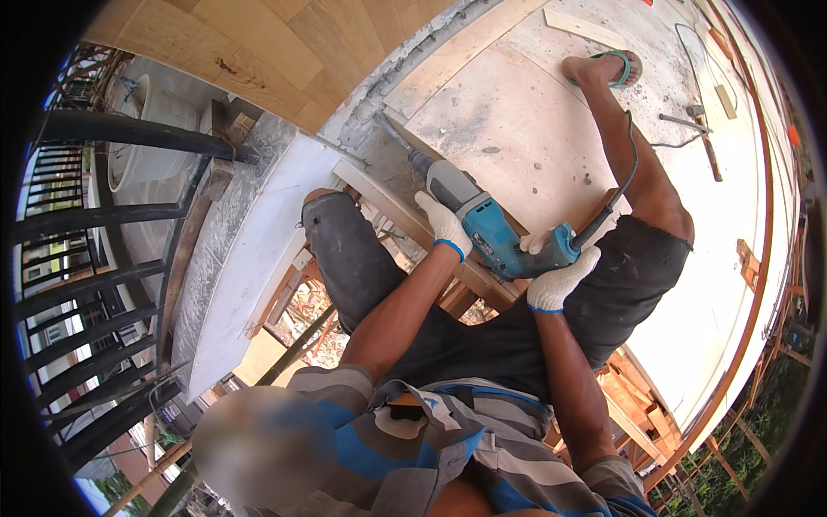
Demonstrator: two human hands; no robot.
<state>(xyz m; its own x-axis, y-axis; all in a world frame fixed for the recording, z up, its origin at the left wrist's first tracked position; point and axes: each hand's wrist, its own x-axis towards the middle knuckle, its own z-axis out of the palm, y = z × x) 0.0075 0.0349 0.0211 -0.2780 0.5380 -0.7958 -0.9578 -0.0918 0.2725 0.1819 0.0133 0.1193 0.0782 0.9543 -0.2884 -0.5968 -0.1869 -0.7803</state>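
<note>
A blue and grey rotary hammer drill [487, 228] lies slantwise across my lap, gripped by both gloved hands. Its long bit [394, 131] points up and left to the rough concrete edge [366, 112]; whether the tip presses into it is too small to tell. My left hand [443, 226], in a white knit glove with a blue cuff, clasps the side of the drill's body behind the grey front housing. The rear handle is wrapped by my right hand [564, 280], in a matching glove. From that handle a black cord [613, 200] runs up past my right leg.
Pale boards [508, 129] with grey dust and crumbs lie ahead. A hammer [710, 153] rests at the far right. Below my lap, timber framing [461, 297] surrounds a gap. Wood-look flooring [258, 56] is at upper left, with a black railing [103, 211] and white bucket [155, 129] beyond.
</note>
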